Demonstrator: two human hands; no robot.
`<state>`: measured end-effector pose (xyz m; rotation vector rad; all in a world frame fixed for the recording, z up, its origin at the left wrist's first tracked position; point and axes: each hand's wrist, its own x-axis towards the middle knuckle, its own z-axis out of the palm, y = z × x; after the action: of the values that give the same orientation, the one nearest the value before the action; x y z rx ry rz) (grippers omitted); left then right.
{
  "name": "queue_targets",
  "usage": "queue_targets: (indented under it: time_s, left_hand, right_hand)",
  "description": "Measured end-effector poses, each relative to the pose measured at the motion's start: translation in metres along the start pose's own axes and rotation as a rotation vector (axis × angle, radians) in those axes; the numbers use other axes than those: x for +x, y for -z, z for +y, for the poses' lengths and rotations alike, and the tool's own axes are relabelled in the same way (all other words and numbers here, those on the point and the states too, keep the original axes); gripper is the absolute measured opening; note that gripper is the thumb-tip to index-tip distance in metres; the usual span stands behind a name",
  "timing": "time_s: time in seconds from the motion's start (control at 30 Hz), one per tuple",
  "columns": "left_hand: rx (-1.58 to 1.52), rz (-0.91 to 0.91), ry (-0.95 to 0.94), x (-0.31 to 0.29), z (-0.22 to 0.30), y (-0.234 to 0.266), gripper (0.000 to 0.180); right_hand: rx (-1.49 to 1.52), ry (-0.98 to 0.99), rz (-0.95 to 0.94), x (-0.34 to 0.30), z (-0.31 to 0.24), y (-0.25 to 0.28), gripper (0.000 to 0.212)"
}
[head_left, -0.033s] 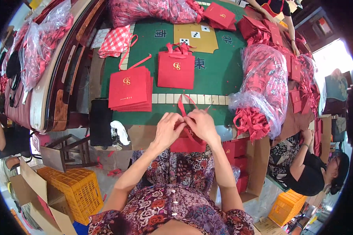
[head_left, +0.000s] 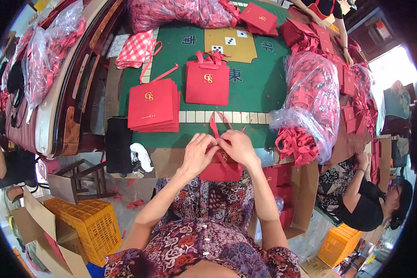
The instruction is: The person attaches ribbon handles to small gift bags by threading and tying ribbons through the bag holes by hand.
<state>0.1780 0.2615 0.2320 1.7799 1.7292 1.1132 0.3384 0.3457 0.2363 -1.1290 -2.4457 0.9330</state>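
At the near table edge, a red paper gift bag (head_left: 220, 173) hangs partly under my hands. My left hand (head_left: 199, 152) and my right hand (head_left: 236, 147) meet at its top, fingertips pinched together on a red ribbon (head_left: 213, 125). A loop of that ribbon rises beyond the fingers onto the tabletop. The exact grip point is hidden by the fingers. Just beyond stands a flat stack of red bags (head_left: 151, 104), with one loose ribbon strip. To its right lies a red bag with tied ribbon handles (head_left: 207, 83).
The green table (head_left: 171, 60) carries plastic-wrapped red ribbon bundles (head_left: 310, 88) on the right and more at the back. A checked red cloth (head_left: 135, 48) lies at the far left. Below are a cardboard box (head_left: 306, 199) and orange crates (head_left: 95, 229). A co-worker (head_left: 363, 197) sits at the right.
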Motion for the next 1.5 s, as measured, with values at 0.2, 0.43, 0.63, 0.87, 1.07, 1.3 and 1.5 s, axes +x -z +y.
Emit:
queue_targets:
  time_s: [0.2,0.43,0.63,0.87,1.07,1.3,1.5]
  left_hand:
    - [-0.005,0.026,-0.175,-0.004,-0.008,-0.002,0.015]
    - [-0.004,0.043,-0.201,-0.005,-0.009,-0.002,0.013]
    - [-0.012,0.107,-0.242,-0.005,-0.008,-0.003,0.014]
    - [-0.012,0.082,-0.205,-0.001,-0.008,0.001,0.015]
    - [-0.072,-0.005,-0.037,0.003,-0.005,0.003,0.016]
    - [-0.138,0.055,0.218,0.004,-0.008,0.004,0.017]
    - [0.039,0.111,0.196,0.017,-0.013,0.006,0.017]
  right_hand:
    - [0.458,-0.168,-0.379,0.016,0.023,0.007,0.022]
    - [0.630,-0.253,-0.514,0.027,0.035,0.002,0.016]
    - [0.712,-0.302,-0.495,0.029,0.034,0.001,0.014]
    - [0.742,-0.379,-0.398,0.028,0.031,-0.014,0.012]
    - [0.630,-0.475,-0.065,0.031,0.039,-0.034,0.020]
    - [0.540,-0.352,0.217,0.027,0.032,-0.004,0.025]
    - [0.177,-0.422,0.276,-0.001,0.040,0.024,0.029]
